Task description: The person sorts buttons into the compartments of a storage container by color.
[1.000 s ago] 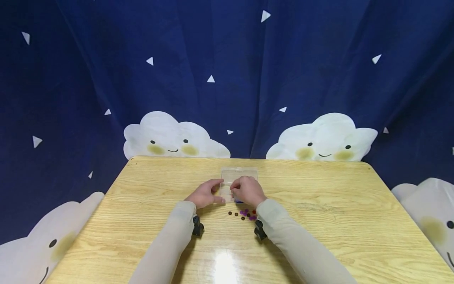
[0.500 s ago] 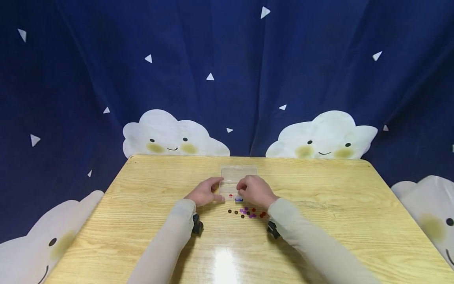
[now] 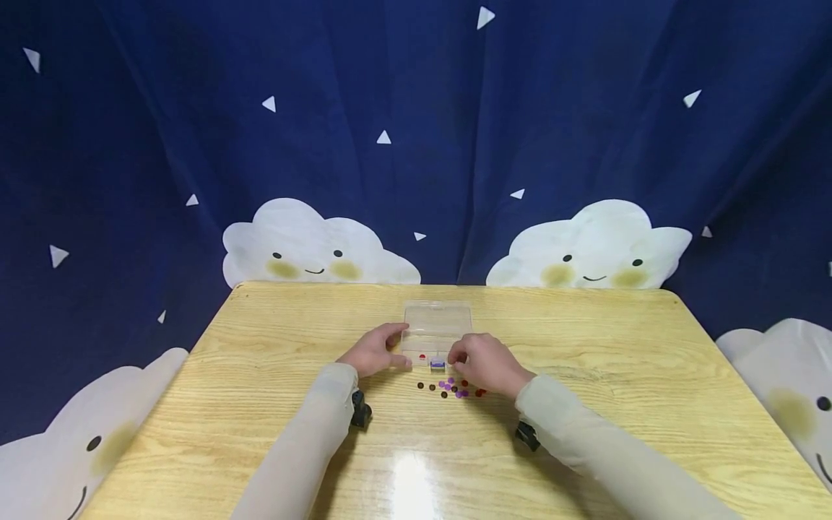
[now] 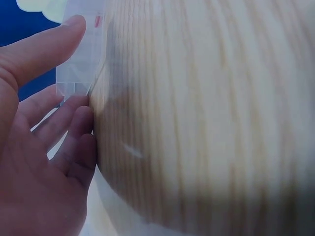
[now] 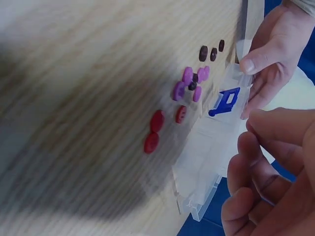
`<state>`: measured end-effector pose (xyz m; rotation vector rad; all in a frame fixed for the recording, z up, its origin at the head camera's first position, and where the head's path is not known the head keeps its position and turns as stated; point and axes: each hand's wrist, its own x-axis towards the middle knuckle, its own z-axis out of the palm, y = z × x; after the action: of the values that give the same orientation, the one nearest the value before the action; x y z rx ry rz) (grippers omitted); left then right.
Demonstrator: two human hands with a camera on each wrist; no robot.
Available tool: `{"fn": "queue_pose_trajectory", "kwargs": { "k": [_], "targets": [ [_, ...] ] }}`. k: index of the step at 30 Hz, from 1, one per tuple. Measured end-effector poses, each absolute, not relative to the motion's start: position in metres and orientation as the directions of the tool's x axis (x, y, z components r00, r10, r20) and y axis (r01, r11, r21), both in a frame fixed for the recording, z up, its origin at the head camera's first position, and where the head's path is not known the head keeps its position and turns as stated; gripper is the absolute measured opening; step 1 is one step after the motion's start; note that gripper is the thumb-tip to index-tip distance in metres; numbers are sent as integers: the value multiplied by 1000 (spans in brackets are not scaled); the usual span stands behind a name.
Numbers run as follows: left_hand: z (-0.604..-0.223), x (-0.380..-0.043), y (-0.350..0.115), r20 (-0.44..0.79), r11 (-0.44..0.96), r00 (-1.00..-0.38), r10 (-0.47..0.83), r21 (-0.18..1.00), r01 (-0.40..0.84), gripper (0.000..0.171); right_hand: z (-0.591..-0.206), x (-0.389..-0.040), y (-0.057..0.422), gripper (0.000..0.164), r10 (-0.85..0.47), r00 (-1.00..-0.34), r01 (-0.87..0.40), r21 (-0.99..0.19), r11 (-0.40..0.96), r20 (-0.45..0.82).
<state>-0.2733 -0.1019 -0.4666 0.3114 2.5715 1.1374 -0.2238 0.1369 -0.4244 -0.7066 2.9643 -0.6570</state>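
A clear plastic box (image 3: 416, 343) with compartments lies on the table, lid up at the back. My left hand (image 3: 373, 352) rests at its left side, thumb and fingers spread about the corner. Inside the front left compartment is a small red item (image 3: 422, 357), also seen through the box wall in the left wrist view. A blue piece (image 5: 227, 101) shows in the compartment beside it. My right hand (image 3: 484, 361) hovers by the box's front right corner, fingers loosely curled, thumb tip close to the index finger. Nothing shows between its fingertips.
Loose buttons lie on the table before the box: red buttons (image 5: 157, 121), several purple buttons (image 5: 187, 75) and several dark brown buttons (image 5: 203, 53). The wooden table (image 3: 585, 347) reaches back to a dark blue curtain (image 3: 429, 144) with cloud figures.
My right hand has moved right, from over the box's front compartments to its front right corner, uncovering the red item and the blue piece. The left hand has stayed in place.
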Motion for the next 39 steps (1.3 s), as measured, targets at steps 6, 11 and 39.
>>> {"fn": "queue_pose_trajectory", "kwargs": {
  "k": [6, 11, 39],
  "targets": [
    [-467, -272, -103, -197, 651, -930, 310, 757, 57, 77, -428, -214, 143, 10, -474, -879, -443, -433, 785, 39],
    [-473, -266, -102, -215, 644, -919, 329, 763, 52, 77, -436, -207, 150, 9, -495, -867, -468, -418, 779, 49],
    [-468, -273, -103, -206, 635, -926, 317, 771, 46, 78, -456, -204, 161, 9, -559, -815, -577, -300, 760, 151]
  ]
}}
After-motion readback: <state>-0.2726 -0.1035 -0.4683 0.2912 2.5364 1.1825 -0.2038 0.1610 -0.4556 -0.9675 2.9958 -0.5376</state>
